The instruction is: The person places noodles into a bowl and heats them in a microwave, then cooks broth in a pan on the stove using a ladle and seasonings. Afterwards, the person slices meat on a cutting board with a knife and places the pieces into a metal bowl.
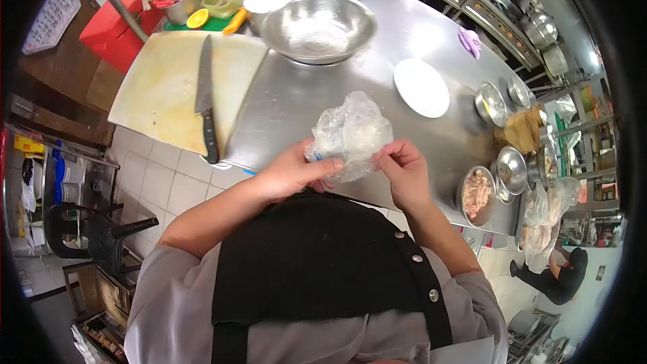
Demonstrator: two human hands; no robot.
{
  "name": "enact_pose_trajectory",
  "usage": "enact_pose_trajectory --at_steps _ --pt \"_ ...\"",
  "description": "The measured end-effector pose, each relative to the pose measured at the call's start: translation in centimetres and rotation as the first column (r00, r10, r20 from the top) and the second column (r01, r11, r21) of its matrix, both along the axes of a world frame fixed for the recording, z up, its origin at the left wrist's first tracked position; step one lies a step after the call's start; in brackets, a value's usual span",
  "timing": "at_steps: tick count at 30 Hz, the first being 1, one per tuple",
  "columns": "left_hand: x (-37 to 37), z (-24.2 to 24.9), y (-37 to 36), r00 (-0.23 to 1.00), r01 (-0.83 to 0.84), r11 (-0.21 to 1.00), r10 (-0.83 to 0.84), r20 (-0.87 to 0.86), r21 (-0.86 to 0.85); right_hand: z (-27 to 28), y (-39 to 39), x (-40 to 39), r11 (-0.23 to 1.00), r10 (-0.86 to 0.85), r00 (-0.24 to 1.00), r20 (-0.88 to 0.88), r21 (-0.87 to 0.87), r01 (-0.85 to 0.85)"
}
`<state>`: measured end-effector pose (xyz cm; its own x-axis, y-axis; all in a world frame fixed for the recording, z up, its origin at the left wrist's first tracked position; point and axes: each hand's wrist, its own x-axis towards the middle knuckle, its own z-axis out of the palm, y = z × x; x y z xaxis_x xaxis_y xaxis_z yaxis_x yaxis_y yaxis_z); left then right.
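Black apron: worn over a grey shirt, filling the foreground right up to the bench.
Plastic bag: held up between both hands, over the near edge of the steel counter; clear, crumpled, catching the light.
Left hand: closed on the bag's lower left side, thumb laid across the front.
Right hand: thumb and forefinger brought together in a pinch on the bag's right edge, the remaining fingers loosely curled.
Step in hand: the bag is being worked open or straightened, it is judged, one side steadied while the other edge is picked at.
Next move: a parting of the film seems called for, with the left hold kept firm and no tear made.
Knife: left untouched on the cutting board.
Hard to make out: the left fingers are mostly covered behind the plastic; the bag's mouth cannot be picked out; whether anything is inside cannot be told; the kitchen's outer edges are cut off by the dark lens rim.
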<state>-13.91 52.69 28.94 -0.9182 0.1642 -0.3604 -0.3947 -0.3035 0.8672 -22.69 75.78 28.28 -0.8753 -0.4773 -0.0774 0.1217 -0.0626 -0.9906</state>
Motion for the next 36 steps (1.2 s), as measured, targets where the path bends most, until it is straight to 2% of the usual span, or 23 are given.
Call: enact_pose_trajectory --at_steps 1,2,4,7,9,11,12,13,14,15,18,20,21,22,26,28,29,30,31,32,33,34,36 --pt "0.7 -0.5 -1.8 0.999 -0.041 0.999 0.041 0.014 -0.022 -0.3 -1.4 -0.1 0.999 0.018 1.000 0.018 -0.046 -0.018" --pt "1.3 -0.9 -3.4 0.994 -0.107 0.994 0.108 0.019 -0.036 -0.3 -2.9 -0.1 1.000 0.007 0.998 0.057 0.018 -0.008" --pt "2.2 -1.2 -6.1 0.973 -0.225 0.972 0.227 0.032 -0.069 0.3 -5.5 0.2 0.995 0.064 0.998 0.015 0.077 -0.065" --pt "2.3 -1.6 -9.1 0.995 -0.089 0.983 0.095 0.029 -0.160 0.9 -9.7 0.2 0.959 0.276 0.960 -0.049 0.077 -0.272" --pt "1.9 -1.3 -9.4 0.998 -0.050 0.980 0.057 0.033 -0.190 0.5 -11.5 0.3 0.949 0.312 0.949 -0.047 0.069 -0.309" --pt "1.3 -0.7 -9.2 1.000 0.007 0.974 -0.002 0.021 -0.225 -0.7 -11.9 0.0 0.979 0.190 0.982 0.007 0.075 -0.190" --pt "0.9 -0.7 -9.1 0.990 -0.027 0.962 0.063 0.127 -0.272 -0.3 -11.4 -0.4 0.975 0.139 0.990 -0.025 0.180 -0.133" --pt "0.6 -1.1 -9.3 0.978 -0.060 0.976 0.100 0.186 -0.208 0.2 -10.8 -0.8 0.956 0.098 0.994 -0.051 0.283 -0.079" --pt "0.2 -1.7 -9.0 0.978 -0.117 0.987 0.134 0.163 -0.109 0.6 -9.9 -0.9 0.925 0.065 0.995 -0.074 0.379 -0.032" --pt "-0.2 -2.2 -8.5 0.973 -0.179 0.984 0.179 0.145 -0.012 0.7 -9.0 -1.0 0.926 0.055 0.992 -0.111 0.379 -0.009" --pt "-1.0 -2.7 -7.5 0.965 -0.179 0.981 0.191 0.181 -0.081 1.0 -7.1 -1.9 0.924 0.021 0.981 -0.193 0.379 0.055" --pt "-2.0 -4.7 -8.6 0.992 0.013 0.993 0.002 0.125 -0.121 1.8 -5.4 -2.7 0.902 -0.041 0.978 -0.206 0.413 0.125" --pt "-2.4 -4.9 -8.5 0.991 0.105 0.984 -0.091 0.102 -0.141 1.8 -4.3 -3.3 0.897 -0.096 0.975 -0.202 0.406 0.173" --pt "-2.6 -4.9 -8.1 0.992 0.095 0.977 -0.076 0.100 -0.192 1.4 -3.1 -4.0 0.891 -0.147 0.969 -0.196 0.399 0.216" --pt "-4.7 -4.1 -7.1 0.953 0.203 0.950 -0.135 0.272 -0.238 1.0 1.1 -4.9 0.864 -0.294 0.915 -0.277 0.332 0.378" --pt "-6.4 -5.8 -7.3 0.923 0.286 0.938 -0.216 0.317 -0.195 -0.8 3.2 -5.6 0.885 -0.308 0.907 -0.287 0.264 0.384" --pt "-6.9 -5.7 -7.0 0.921 0.284 0.933 -0.201 0.334 -0.222 -1.6 4.0 -5.7 0.895 -0.310 0.906 -0.288 0.232 0.381" --pt "-7.8 -5.3 -6.7 0.920 0.283 0.926 -0.188 0.345 -0.249 -1.1 4.4 -5.4 0.932 -0.287 0.950 -0.123 0.193 0.307" --pt "-8.2 -5.3 -6.4 0.918 0.284 0.918 -0.178 0.353 -0.276 -0.7 4.5 -4.9 0.947 -0.280 0.958 -0.066 0.147 0.287" --pt "-8.1 -6.2 -6.0 0.986 0.122 0.812 -0.031 0.166 -0.571 -0.3 4.5 -4.3 0.957 -0.272 0.962 -0.011 0.100 0.272" --pt "-8.2 -7.4 -5.5 0.996 -0.086 0.617 0.054 -0.067 -0.782 -0.2 4.4 -3.8 0.964 -0.263 0.964 0.042 0.049 0.261" --pt "-8.3 -8.4 -5.2 0.948 -0.313 0.362 0.064 -0.312 -0.878 -0.3 4.1 -3.4 0.965 -0.264 0.962 0.070 0.025 0.262" --pt "-7.6 -4.1 -2.8 0.929 -0.216 0.600 -0.115 -0.351 -0.770 -0.5 3.3 -2.9 0.963 -0.263 0.957 0.124 -0.026 0.269"
